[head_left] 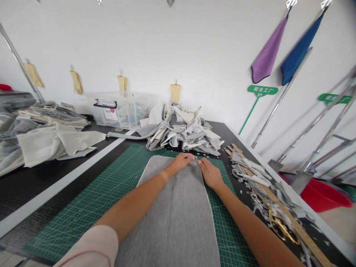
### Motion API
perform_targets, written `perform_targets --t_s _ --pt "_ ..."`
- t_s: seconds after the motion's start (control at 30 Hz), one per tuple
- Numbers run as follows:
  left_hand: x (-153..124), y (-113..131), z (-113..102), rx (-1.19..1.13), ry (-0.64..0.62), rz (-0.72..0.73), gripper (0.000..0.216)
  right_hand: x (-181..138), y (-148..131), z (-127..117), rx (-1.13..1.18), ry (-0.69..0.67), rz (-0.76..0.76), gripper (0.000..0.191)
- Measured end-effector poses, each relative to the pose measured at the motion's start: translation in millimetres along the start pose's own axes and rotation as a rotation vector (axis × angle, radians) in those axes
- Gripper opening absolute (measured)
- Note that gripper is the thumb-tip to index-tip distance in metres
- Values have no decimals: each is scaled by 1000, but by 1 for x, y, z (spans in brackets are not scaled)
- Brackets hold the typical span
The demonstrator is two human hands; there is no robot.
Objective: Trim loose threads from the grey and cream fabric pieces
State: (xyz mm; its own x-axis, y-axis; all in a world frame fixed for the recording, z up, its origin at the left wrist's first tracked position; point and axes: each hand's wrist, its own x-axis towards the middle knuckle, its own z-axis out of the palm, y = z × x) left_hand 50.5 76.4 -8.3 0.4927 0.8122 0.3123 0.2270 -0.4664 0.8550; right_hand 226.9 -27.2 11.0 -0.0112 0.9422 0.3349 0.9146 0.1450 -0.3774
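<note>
A long piece of grey fabric [172, 207] lies on the green cutting mat [111, 193], its near end running out of view. At its far right corner, my left hand [183, 160] pinches the edge of the cloth with closed fingers. My right hand [210, 172] grips the same corner from the right side, thumb and fingers together. The two hands are close to each other, with a small fold of cloth raised between them.
A heap of fabric scraps [183, 128] lies beyond the mat, beside a clear plastic box [111, 111]. More cloth [58, 144] is piled at left. Gold-handled scissors [280, 228], wooden rulers [289, 207] and offcuts line the right edge. A red basin [324, 194] stands past it.
</note>
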Motion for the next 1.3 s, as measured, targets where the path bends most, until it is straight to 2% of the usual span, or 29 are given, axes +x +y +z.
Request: perform_targets --t_s 0.2,0.77,1.3 --pt "-2 1 0 -22 3 -35 39 0 -1 -1 -18 -3 -23 41" --pt "-2 -2 1 -13 -4 -19 41 0 1 0 -39 -11 -23 41" --pt "-6 8 2 -107 2 -9 41 -1 -3 -2 -6 20 -21 43"
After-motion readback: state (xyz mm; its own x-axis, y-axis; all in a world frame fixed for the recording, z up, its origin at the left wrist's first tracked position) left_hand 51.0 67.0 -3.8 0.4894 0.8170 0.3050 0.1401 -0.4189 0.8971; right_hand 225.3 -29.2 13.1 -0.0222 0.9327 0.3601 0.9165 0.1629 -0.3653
